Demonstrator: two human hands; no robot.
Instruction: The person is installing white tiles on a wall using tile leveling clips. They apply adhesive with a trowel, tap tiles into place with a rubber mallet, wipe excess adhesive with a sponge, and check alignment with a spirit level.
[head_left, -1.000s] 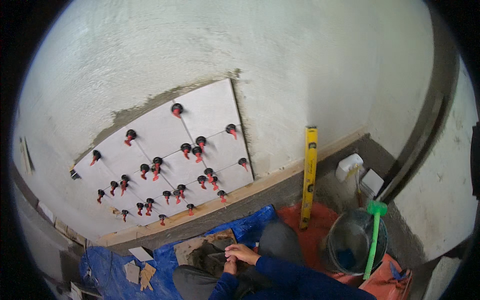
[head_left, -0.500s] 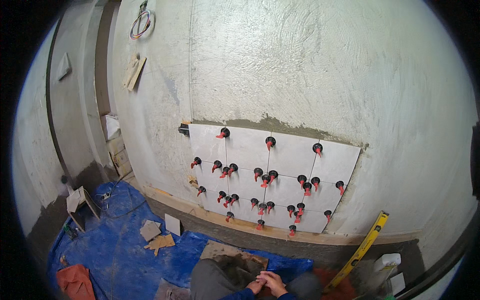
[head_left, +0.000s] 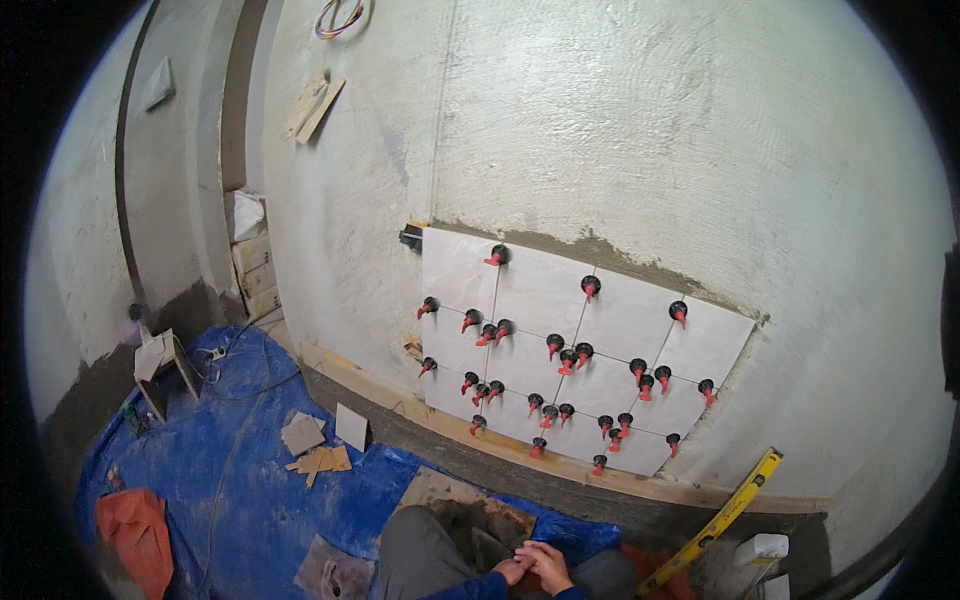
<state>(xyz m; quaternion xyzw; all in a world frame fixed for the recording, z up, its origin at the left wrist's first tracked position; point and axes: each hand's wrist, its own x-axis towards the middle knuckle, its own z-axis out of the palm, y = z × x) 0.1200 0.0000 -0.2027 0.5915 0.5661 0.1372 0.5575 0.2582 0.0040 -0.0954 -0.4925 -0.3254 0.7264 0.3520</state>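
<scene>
My left hand and my right hand meet in front of my lap, between my knees. Their fingers are closed and pressed together, and whatever may be between them is hidden. Ahead on the wall are rows of light grey tiles, some way beyond my hands. Black round tile levelling clips with red handles, such as one clip, sit along the joints. Below my hands' far side lies a dirty board smeared with mortar, partly covered by my knee.
A yellow spirit level leans at the right, near a white container. A wooden batten runs under the tiles. Blue sheeting covers the floor, with tile pieces, an orange cloth and a small stand.
My view has turned to the left and tilted, so the tiled wall sits further right and slants more. My hands stay together in the same place.
</scene>
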